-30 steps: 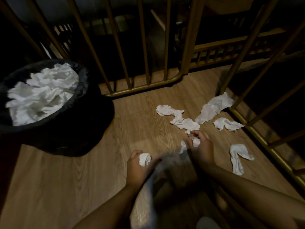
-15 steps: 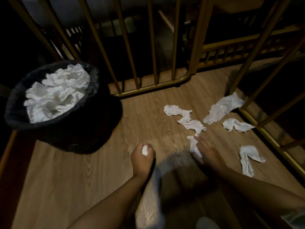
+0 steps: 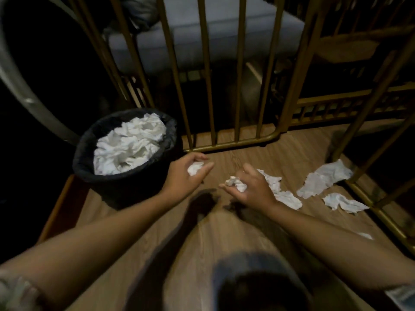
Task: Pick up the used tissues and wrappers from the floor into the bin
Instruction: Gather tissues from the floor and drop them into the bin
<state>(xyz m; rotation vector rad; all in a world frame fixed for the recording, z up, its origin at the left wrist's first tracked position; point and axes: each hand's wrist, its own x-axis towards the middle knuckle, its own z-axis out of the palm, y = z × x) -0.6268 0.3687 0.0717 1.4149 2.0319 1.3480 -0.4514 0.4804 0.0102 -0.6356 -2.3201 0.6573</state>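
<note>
Extending forward over a wood-grain plank floor (image 3: 139,254), two bare forearms reach from the bottom edge of the head view. Left hand (image 3: 187,173): fingers curled loosely upward around one small crumpled white tissue wad (image 3: 195,168), which sits in the cupped palm between thumb and fingertips. This hand is just beside the right rim of the bin, not over its opening. Right hand (image 3: 251,187): fingers curled in, pinching a second crumpled tissue ball (image 3: 235,184) that protrudes from the thumb side of the grip.

Loose tissues on the floor, counted: three clearly visible, plus one small white scrap (image 3: 365,235) near the right forearm.
- One long twisted tissue (image 3: 284,194), partly hidden behind the right hand.
- One flat, creased sheet (image 3: 323,179), farther right, touching the foot of a railing bar.
- One smaller crumpled tissue (image 3: 343,202), near the lower right rail.

All are thin, soft, wrinkled white paper.

Bin (image 3: 125,189): round, dark, lined with a black plastic bag gathered at the rim; filled nearly to the top with a mound of crumpled white tissues (image 3: 130,144).

Beyond stands a brass-coloured metal railing (image 3: 224,144) with round vertical bars and a curved bottom rail; a second section runs along the right side.
</note>
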